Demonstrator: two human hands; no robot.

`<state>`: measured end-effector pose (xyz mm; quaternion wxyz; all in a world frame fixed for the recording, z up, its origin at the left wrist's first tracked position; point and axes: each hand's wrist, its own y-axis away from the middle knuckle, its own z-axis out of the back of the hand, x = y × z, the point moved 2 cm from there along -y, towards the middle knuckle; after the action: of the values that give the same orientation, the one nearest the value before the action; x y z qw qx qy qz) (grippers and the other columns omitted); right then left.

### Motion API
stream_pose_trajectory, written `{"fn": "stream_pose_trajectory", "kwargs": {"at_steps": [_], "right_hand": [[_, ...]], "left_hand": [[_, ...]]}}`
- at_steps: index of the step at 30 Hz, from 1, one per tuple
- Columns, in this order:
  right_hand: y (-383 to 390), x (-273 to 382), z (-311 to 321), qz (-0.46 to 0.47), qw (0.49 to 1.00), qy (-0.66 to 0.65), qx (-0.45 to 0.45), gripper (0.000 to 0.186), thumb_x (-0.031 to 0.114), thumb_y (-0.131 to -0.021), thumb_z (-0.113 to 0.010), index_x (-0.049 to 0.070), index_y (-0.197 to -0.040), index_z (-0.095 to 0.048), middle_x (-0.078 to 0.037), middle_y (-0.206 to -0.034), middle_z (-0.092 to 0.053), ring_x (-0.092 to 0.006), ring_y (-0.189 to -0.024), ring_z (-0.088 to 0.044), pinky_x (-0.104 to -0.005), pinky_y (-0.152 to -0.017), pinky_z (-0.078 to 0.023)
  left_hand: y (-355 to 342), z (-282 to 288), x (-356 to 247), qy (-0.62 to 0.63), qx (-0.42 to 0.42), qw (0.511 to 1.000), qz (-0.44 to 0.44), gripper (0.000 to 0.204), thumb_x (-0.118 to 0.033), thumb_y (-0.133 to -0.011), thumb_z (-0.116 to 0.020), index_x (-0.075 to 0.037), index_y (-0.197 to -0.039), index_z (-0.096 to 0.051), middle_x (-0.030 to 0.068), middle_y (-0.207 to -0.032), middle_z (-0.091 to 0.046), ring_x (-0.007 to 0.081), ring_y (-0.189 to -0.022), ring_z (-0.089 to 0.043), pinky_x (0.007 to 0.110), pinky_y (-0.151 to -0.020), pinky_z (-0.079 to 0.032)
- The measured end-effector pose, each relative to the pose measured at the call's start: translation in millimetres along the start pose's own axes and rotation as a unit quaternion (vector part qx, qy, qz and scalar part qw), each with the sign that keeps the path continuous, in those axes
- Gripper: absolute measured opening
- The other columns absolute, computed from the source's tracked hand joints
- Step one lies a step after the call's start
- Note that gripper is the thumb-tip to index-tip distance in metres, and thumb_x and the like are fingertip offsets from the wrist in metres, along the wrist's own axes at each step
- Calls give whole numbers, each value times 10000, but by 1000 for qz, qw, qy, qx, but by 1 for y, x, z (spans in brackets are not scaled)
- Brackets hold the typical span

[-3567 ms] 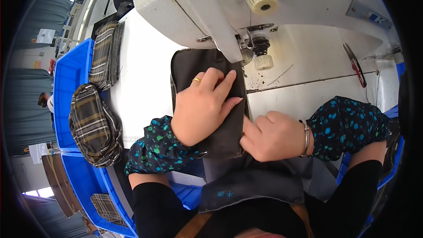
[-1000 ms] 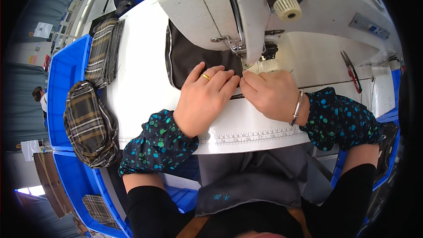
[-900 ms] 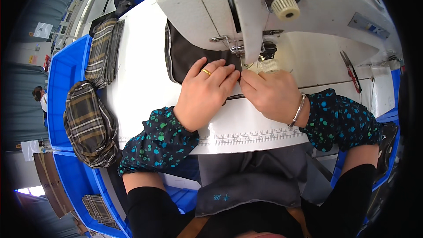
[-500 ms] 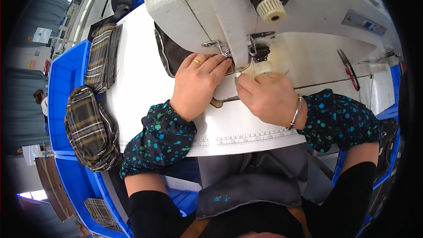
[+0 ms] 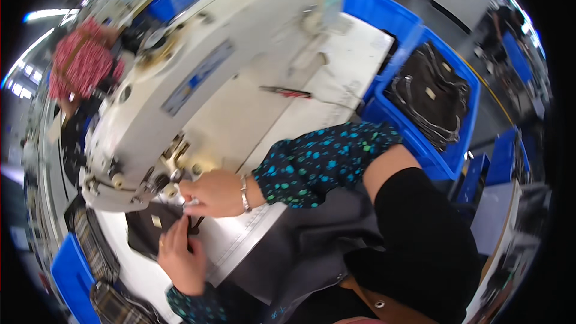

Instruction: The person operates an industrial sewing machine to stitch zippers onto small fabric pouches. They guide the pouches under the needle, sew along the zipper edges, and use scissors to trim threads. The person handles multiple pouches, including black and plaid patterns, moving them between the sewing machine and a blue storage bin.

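Observation:
A dark brown fabric panel (image 5: 143,235) with a small pale label lies on the white table under the head of the sewing machine (image 5: 153,126). At the panel's near edge rests my left hand (image 5: 182,259), its fingers stretched over the fabric and the thumb apart. My right hand (image 5: 217,194) is closed beside the presser-foot area, fingertips pressed together at the panel's edge. Something small and pale shows between those fingertips, too blurred to name. The needle area is partly hidden by the machine head and my right hand.
Red-handled snips (image 5: 287,92) lie on the table right of the machine. A blue bin (image 5: 459,155) at the right holds dark fabric pieces. Plaid pieces (image 5: 96,246) are stacked at the left by another blue bin (image 5: 69,270). Beyond the machine is a person in a pink patterned top (image 5: 84,60).
My view has swung to the right, bringing the right-hand bin and machine body into sight. My left hand has moved back from the needle area to the panel's near edge; my right hand stays near the needle.

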<state>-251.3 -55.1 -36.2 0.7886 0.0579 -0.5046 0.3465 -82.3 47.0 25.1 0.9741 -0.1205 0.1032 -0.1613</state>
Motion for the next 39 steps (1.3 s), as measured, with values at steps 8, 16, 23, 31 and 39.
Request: {"fn": "stream_pose_trajectory", "kwargs": {"at_steps": [8, 16, 23, 31, 39], "right_hand": [[96, 11, 53, 27, 973, -197, 116, 388, -25, -803, -708, 23, -1181, -637, -120, -1165, -721, -262, -1131, -693, -356, -1004, -522], [274, 94, 325, -176, 978, 106, -37, 224, 10, -884, -783, 31, -1095, -711, -48, -1085, -705, -169, -1070, -677, -327, -971, -535], [421, 34, 431, -378, 798, 381, -273, 478, 232, -930, -781, 65, -1364, -670, -140, -1319, -688, -240, -1240, -639, -363, -1094, -465], [475, -122, 354, -461, 624, 609, -164, 631, 454, -994, -660, 80, -1496, -582, -101, -1670, -417, -303, -1520, -398, -568, -1223, -234], [390, -73, 343, -398, 745, 454, -284, 430, 377, -994, -734, 15, -1226, -754, -174, -1239, -757, -296, -1042, -761, -422, -924, -591]], "left_hand": [[49, -22, -130, 244, -49, 960, -124, 294, -12, -807, -800, -15, -1099, -758, 144, -1097, -763, 333, -872, -710, 413, -786, -566], [62, -37, -67, 175, -162, 971, -18, 130, 21, -915, -717, 23, -1041, -749, 163, -1016, -751, 323, -905, -699, 382, -755, -548], [55, -54, -56, 182, -155, 968, 72, 148, -10, -931, -711, 18, -1072, -749, 172, -1084, -743, 338, -987, -670, 417, -842, -531], [45, -24, -27, 147, -121, 978, 91, 234, -122, -852, -799, -69, -1077, -764, 88, -1123, -749, 315, -996, -672, 430, -903, -502], [109, 52, 111, -136, -178, 948, 226, 211, -91, -873, -781, -65, -1082, -765, 103, -1116, -758, 333, -1027, -694, 446, -860, -545]]}}
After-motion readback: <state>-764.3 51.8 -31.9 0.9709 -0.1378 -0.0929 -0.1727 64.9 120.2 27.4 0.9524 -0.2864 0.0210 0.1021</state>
